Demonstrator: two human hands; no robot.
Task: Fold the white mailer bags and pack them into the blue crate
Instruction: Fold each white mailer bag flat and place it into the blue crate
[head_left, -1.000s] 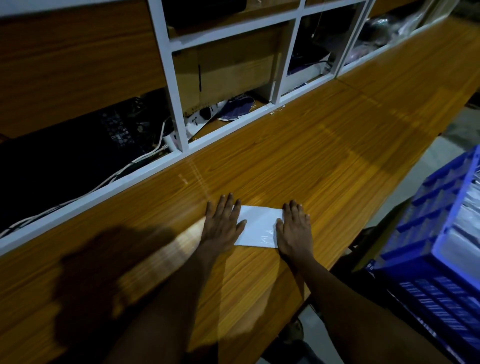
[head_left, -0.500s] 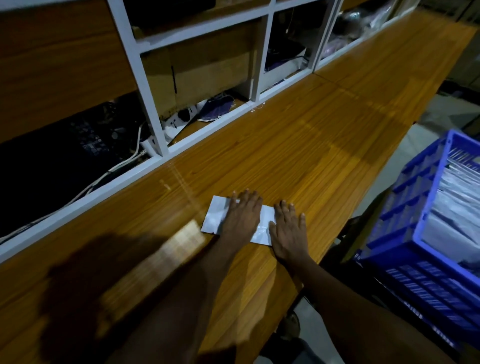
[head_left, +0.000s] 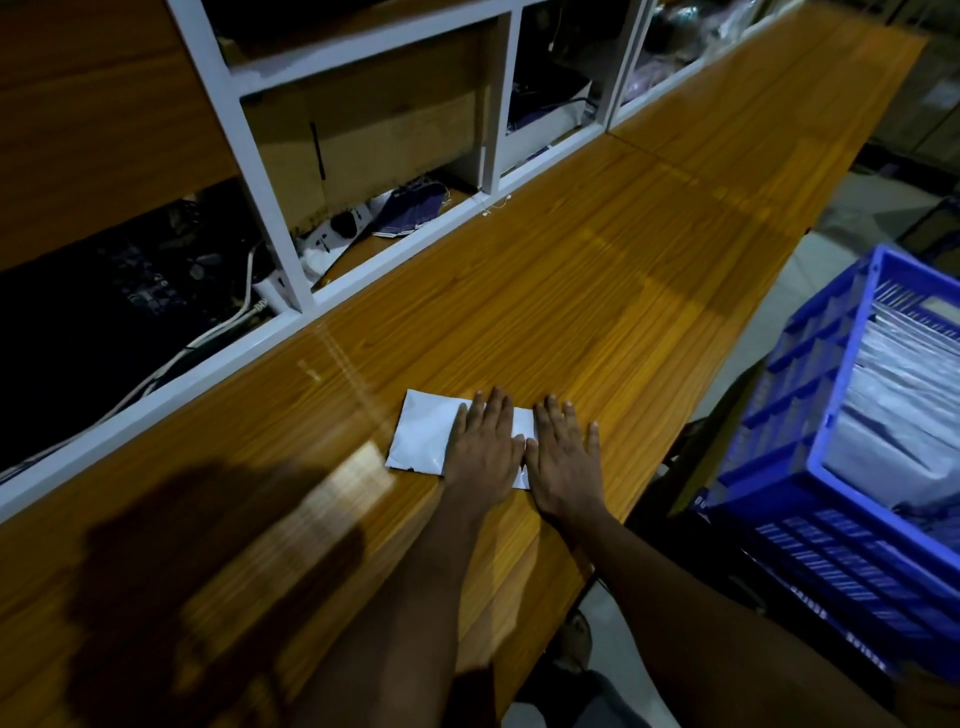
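Left hand (head_left: 485, 448), right hand (head_left: 565, 460): flat, fingers straight, side by side, pressing bag (head_left: 422, 440) onto worktop (head_left: 571, 286). Crate (head_left: 789, 384) at 3 o'clock.

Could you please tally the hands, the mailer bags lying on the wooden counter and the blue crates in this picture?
Hands: 2, the left hand and the right hand
Mailer bag on the counter: 1
Blue crate: 1
Total: 4
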